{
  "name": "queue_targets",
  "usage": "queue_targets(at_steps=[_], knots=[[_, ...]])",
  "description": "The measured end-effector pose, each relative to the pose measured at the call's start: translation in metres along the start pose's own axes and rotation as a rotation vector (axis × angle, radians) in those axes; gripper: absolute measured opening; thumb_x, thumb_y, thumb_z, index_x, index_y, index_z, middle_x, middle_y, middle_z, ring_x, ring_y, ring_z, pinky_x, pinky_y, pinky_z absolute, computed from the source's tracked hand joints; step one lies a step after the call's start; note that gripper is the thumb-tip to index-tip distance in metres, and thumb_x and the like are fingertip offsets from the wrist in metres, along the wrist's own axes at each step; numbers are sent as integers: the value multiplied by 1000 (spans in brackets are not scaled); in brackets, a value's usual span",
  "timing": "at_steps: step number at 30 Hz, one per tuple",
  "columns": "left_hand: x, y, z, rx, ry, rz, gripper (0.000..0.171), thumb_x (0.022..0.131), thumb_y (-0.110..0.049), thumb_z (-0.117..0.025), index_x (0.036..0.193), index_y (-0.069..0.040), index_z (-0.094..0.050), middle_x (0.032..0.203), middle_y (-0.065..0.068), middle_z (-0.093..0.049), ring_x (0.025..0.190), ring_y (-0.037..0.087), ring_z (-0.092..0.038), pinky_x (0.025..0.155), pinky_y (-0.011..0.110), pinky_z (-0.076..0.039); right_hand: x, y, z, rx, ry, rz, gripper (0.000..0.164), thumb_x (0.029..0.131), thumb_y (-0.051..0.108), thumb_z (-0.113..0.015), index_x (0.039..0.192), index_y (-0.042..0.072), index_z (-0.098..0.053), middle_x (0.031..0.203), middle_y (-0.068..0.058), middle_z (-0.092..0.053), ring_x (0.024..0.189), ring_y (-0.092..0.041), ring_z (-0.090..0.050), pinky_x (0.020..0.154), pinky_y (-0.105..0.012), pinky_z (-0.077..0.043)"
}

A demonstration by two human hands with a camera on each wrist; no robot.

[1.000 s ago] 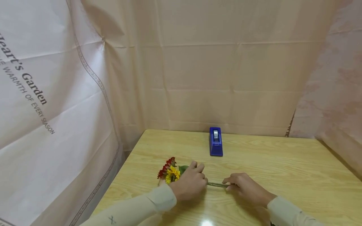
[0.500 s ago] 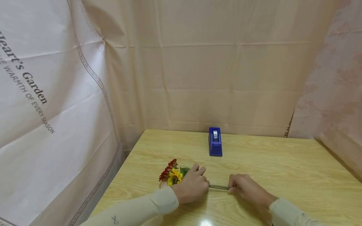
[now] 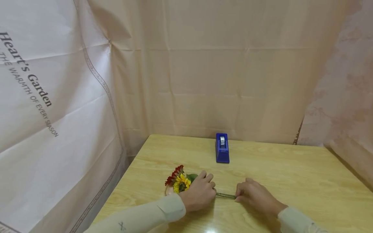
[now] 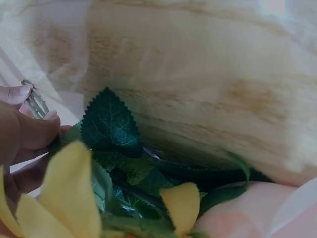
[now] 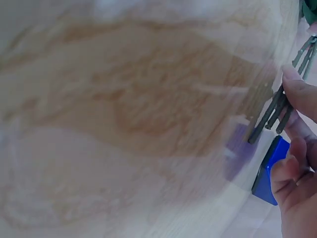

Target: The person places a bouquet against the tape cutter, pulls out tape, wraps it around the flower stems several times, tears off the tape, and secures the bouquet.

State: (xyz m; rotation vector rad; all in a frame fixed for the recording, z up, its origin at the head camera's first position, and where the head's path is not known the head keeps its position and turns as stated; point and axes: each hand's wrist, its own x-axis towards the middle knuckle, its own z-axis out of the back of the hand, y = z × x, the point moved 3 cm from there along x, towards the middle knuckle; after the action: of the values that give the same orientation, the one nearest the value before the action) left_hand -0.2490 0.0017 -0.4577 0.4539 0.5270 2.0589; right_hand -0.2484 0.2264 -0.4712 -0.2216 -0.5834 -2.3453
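My left hand (image 3: 199,193) grips a small bunch of flowers by the stems, close below the blooms. To the left of that hand stick out a red flower (image 3: 175,174), a yellow flower (image 3: 182,183) and, partly covered, a pale pink flower (image 4: 247,213). Green serrated leaves (image 4: 111,124) fill the left wrist view beside the petals. The bare stems (image 3: 225,195) run rightward to my right hand (image 3: 258,196), which pinches them near their ends between thumb and fingers. Cut stem ends (image 5: 275,111) poke past the fingers in the right wrist view.
A blue tape dispenser (image 3: 222,149) with a roll in it stands farther back on the wood-grain table (image 3: 279,161). Beige cloth (image 3: 204,71) hangs behind the table, and a printed white sheet (image 3: 58,97) hangs at the left.
My right hand has shifted slightly right along the stems, and its fingers have curled more tightly on them. My left hand keeps its grip on the bunch. The head view has tilted slightly.
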Motion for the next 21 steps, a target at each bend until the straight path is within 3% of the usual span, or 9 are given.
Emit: queue_targets(at_steps=[5,14,21], knots=[[-1,-5,-2,2,14,-2,24,104,-32,-60,92,-32,-80,89,-15,-69,80,14,-35,78,34,-24,-3,-2,-4,31,15,5,16,86,26,-81,86,32,-67,85,24,-58,77,1,-44,64,-24,-42],[2,-5,-9,8,42,-4,8,97,-33,-70,95,-31,-78,84,-15,-69,82,13,-39,79,33,-26,-2,-5,-7,9,28,4,6,91,33,-77,92,32,-72,89,24,-59,83,-1,-51,71,-29,-48],[5,-1,-8,33,86,2,15,100,-35,-65,104,-30,-78,94,-13,-70,87,14,-42,81,35,-29,1,-3,-6,-76,20,1,9,93,30,-77,100,26,-73,89,22,-54,83,0,-50,70,-28,-48]])
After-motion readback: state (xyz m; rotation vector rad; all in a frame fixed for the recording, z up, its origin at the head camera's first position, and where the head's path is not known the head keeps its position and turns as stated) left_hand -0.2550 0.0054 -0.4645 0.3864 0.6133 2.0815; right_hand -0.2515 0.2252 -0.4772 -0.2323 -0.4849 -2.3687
